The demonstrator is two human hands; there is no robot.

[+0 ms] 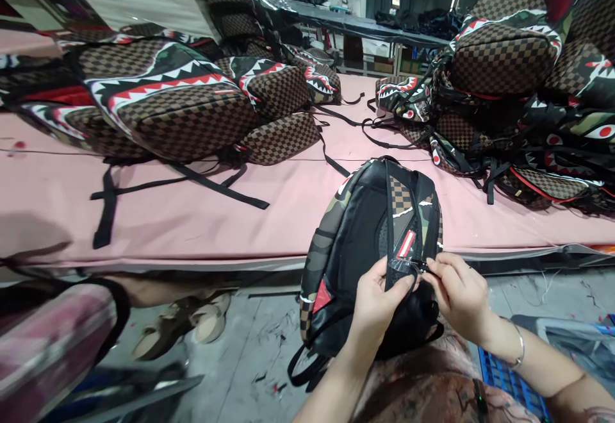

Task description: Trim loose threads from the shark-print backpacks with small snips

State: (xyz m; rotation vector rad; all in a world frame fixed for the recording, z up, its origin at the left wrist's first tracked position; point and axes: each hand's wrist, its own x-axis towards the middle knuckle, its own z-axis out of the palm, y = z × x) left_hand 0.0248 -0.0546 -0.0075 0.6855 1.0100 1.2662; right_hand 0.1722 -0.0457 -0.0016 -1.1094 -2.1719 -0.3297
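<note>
The bag (368, 237) stands at the near edge of the surface (288, 218), right of that edge's middle. Its top overlaps the surface; its lower part extends below the edge, toward the person's lap. The back panel faces the person. The left hand (379, 298) applies its grip to the lower part of the strap (393, 227), with the thumb on the front face. The right hand (456, 291), just beside it, pinches a small black piece (423, 266) between thumb and forefinger; its exact type cannot be determined. A red tag (407, 243) lies on the strap above both hands. A left pile (192, 112) and a right pile (504, 64) of checkered bags occupy the surface. Sandals (210, 320) are on the floor (250, 340), below the near edge.
</note>
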